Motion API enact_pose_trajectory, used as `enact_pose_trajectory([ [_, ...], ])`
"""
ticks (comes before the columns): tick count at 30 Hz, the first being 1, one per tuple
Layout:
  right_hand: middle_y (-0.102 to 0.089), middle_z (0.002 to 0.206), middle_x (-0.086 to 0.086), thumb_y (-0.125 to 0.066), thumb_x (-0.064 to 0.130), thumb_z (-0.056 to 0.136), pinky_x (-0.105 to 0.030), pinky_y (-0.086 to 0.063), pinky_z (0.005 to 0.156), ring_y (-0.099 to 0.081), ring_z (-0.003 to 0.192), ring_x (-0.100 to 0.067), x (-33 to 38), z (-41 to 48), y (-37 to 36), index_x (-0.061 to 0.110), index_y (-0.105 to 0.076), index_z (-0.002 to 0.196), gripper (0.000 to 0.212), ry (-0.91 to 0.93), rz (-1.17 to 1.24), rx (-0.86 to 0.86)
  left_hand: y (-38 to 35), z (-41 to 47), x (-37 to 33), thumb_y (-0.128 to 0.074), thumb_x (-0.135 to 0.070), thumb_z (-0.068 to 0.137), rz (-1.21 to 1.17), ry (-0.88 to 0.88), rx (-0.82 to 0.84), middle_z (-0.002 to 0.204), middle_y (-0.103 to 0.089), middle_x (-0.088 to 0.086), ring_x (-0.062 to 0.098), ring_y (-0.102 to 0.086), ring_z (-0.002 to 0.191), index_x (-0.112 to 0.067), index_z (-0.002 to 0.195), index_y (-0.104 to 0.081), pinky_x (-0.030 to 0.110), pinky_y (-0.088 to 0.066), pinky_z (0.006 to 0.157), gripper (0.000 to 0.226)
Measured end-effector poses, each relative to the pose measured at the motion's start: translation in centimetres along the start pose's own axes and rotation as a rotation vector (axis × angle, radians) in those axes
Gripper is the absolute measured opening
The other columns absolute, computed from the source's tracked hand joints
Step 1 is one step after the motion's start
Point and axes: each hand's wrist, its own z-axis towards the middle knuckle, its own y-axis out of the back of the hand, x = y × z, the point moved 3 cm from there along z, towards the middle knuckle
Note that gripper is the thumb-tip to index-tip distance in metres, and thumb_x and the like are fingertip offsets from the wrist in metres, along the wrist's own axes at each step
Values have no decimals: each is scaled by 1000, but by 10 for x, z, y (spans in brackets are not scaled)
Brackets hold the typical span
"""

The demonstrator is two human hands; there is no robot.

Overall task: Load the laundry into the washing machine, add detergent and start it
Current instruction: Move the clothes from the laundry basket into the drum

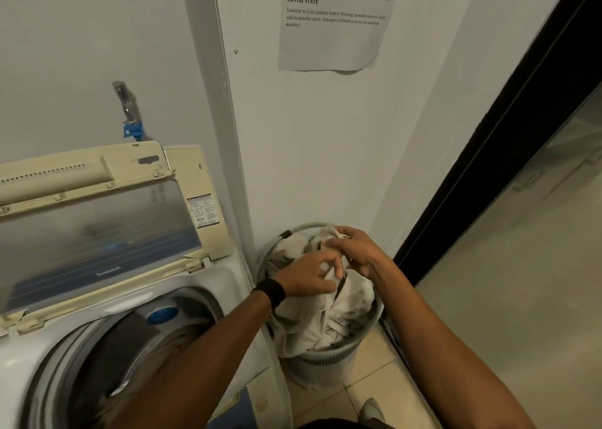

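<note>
Drum (130,347): mouth open, lid (97,233) raised behind.
Basket (325,357): hemmed between washer (234,282) and wall (325,152); top open.

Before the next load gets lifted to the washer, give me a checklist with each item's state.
1. Lid raised: ok.
2. Drum mouth open at the top: ok.
3. Left hand grips the pale cloth: ok.
4. Right hand grips the same cloth: ok.
5. Cloth clear of the basket: not ok, its bulk lies inside.
6. Detergent at hand: cannot tell, none in view.
</note>
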Motion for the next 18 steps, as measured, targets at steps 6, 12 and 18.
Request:
enact_pose_trajectory([
  [6, -78, 101, -13, -68, 22, 94, -36, -61, 82, -73, 93, -26, 13, -5, 8, 17, -81, 98, 15, 113, 180, -40, 24, -2, 4, -55, -4, 88, -278, 71, -439, 101, -78, 7, 23, -65, 58, -12, 101, -65, 29, -53, 54, 18],
  [12, -77, 115, -10, -79, 25, 87, -32, -57, 98, -72, 110, -23, 46, -26, 9, 17, -78, 113, 28, 253, -180, 413, 66, 15, -3, -72, -9, 95, 42, -18, -417, 140, -58, -5, 15, -61, 114, -24, 142, -53, 28, -57, 85, 53],
  [18, -78, 111, 2, -82, 22, 85, -26, -54, 90, -72, 107, -13, 78, -33, 41, 23, -81, 105, 19, 367, -218, 182, 81, 32, -10, -62, -13, 99, 144, -36, -328, 73, -56, -10, 11, -52, 70, -11, 88, -64, 35, -47, 76, 11],
])
